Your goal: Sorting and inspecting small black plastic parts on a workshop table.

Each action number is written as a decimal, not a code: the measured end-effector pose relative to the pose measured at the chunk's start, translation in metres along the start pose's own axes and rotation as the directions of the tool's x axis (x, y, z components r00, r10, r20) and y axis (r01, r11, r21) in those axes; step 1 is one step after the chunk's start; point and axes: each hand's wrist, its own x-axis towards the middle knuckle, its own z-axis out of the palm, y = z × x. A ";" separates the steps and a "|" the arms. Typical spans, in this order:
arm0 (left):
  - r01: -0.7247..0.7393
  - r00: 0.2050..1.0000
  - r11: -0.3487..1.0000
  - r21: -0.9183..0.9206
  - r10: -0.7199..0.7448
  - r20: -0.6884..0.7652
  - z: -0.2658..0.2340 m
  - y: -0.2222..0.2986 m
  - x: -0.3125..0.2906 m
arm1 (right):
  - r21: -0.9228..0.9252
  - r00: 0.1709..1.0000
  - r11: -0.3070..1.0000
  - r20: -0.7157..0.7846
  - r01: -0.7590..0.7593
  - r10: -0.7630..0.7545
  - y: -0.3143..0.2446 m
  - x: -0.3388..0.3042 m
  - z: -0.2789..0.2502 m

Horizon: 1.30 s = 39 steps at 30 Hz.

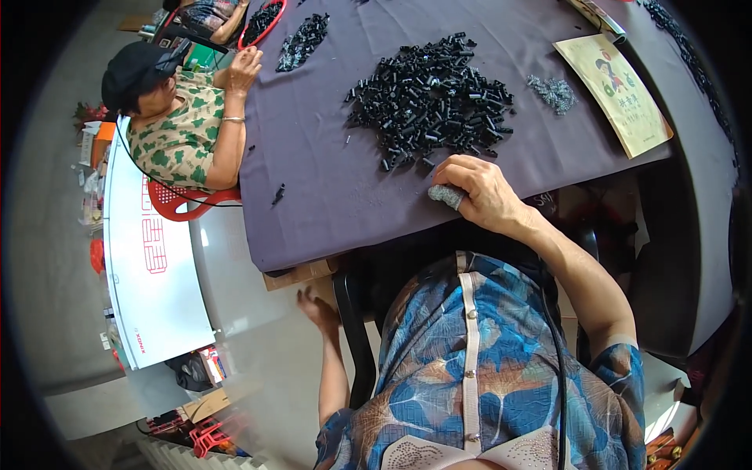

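Head view: right arm (pixel 576 251) bent at the elbow, forearm slanting up and inward over the near table edge; right hand (pixel 474 190) low over the tablecloth (pixel 313 223), back of hand up, fingers curled in toward the palm. Grey wrap (pixel 446 196) at the thumb side. Cannot tell whether anything is pinched under the curled fingers.

Left arm (pixel 334 376) hangs beside the chair's black armrest (pixel 355 345), forearm pointing forward. Left hand (pixel 317 309) below table level, off the cloth, near a brown cardboard box (pixel 301 274); fingers loosely spread, somewhat blurred, nothing seen in them.

Main heap of short black tubes (pixel 431 102) on the cloth, just beyond the right hand, its near fringe close to the knuckles. Heap well apart from the left hand, ahead of it and to its right. A few stray black pieces (pixel 279 194) lie left of the heap, toward the table's left edge.

Small grey pile (pixel 553 94) right of the heap; yellow booklet (pixel 615 98) beyond it. At the left side, a co-worker (pixel 176 117) sits, hands raised near a red-rimmed tray (pixel 262 23) of dark pieces
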 end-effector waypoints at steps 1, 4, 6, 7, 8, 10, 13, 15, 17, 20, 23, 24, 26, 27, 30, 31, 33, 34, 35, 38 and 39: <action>0.150 0.981 0.987 -0.056 -0.156 -0.118 -0.019 0.021 0.004 | -0.011 1.000 1.000 -0.022 0.016 -0.016 0.000 0.000 -0.001; 0.071 0.905 0.967 -0.243 -0.165 -0.392 -0.069 0.083 0.025 | -0.028 0.999 0.999 -0.032 0.028 -0.029 -0.005 0.003 -0.003; -0.175 0.926 0.869 -0.463 -0.014 -0.376 -0.092 0.131 0.042 | -0.021 0.999 0.999 -0.011 0.037 -0.037 -0.008 0.006 0.002; -0.367 0.886 0.873 -0.320 0.222 -0.408 -0.097 0.160 0.053 | -0.023 0.999 0.999 -0.017 0.039 -0.040 -0.007 0.005 0.002; -0.378 0.901 0.834 -0.402 0.232 -0.366 -0.101 0.199 0.055 | -0.022 0.999 0.999 -0.026 0.046 -0.047 -0.005 0.007 0.003; -0.599 0.793 0.762 -0.245 0.521 -0.317 -0.103 0.258 0.067 | -0.019 0.998 0.998 -0.025 0.059 -0.060 -0.003 0.007 0.007; -0.703 0.708 0.628 -0.333 0.663 -0.243 -0.084 0.322 0.084 | -0.032 0.997 0.997 -0.019 0.072 -0.073 -0.006 0.007 0.005; -0.710 0.696 0.621 -0.332 0.691 -0.197 -0.062 0.352 0.093 | -0.049 0.997 0.996 -0.018 0.076 -0.077 -0.005 0.005 0.007; -0.724 0.676 0.613 -0.318 0.722 -0.148 -0.046 0.369 0.096 | -0.055 0.994 0.993 -0.032 0.106 -0.108 -0.004 0.005 0.008; -0.712 0.690 0.644 -0.281 0.717 -0.105 -0.029 0.377 0.098 | -0.047 0.996 0.995 -0.026 0.088 -0.089 -0.003 0.005 0.007; -0.720 0.689 0.658 -0.222 0.717 -0.109 -0.026 0.376 0.095 | -0.057 0.995 0.994 -0.014 0.094 -0.095 -0.002 0.006 0.006; -0.725 0.684 0.655 -0.214 0.720 -0.117 -0.026 0.377 0.095 | -0.076 0.995 0.992 -0.001 0.102 -0.102 -0.002 0.007 0.004; -0.728 0.678 0.644 -0.235 0.726 -0.115 -0.025 0.375 0.094 | -0.078 0.995 0.992 -0.001 0.098 -0.099 -0.001 0.005 0.004; -0.732 0.672 0.632 -0.255 0.732 -0.114 -0.025 0.375 0.094 | -0.080 0.995 0.992 -0.002 0.097 -0.098 0.000 0.005 0.004; -0.754 0.647 0.622 -0.212 0.759 -0.072 -0.028 0.376 0.091 | -0.088 0.995 0.991 -0.004 0.097 -0.098 0.000 0.004 0.005; -0.767 0.634 0.609 -0.204 0.768 -0.093 -0.029 0.377 0.089 | -0.091 0.995 0.991 -0.002 0.100 -0.101 0.000 0.004 0.006; -0.791 0.599 0.568 -0.227 0.794 -0.104 -0.032 0.381 0.090 | -0.094 0.993 0.989 -0.026 0.114 -0.117 -0.001 0.004 0.007; -0.814 0.562 0.525 -0.248 0.819 -0.112 -0.032 0.383 0.090 | -0.099 0.993 0.988 -0.023 0.114 -0.117 -0.003 0.004 0.006; -0.837 0.530 0.501 -0.218 0.843 -0.096 -0.031 0.383 0.091 | -0.086 0.996 0.993 -0.001 0.086 -0.086 -0.004 0.005 0.006; -0.857 0.504 0.485 -0.172 0.860 -0.084 -0.028 0.383 0.093 | -0.073 0.998 0.995 0.020 0.061 -0.060 -0.005 0.004 0.006; -0.858 0.501 0.482 -0.179 0.861 -0.086 -0.029 0.385 0.092 | -0.067 0.998 0.996 0.013 0.066 -0.065 -0.005 0.004 0.005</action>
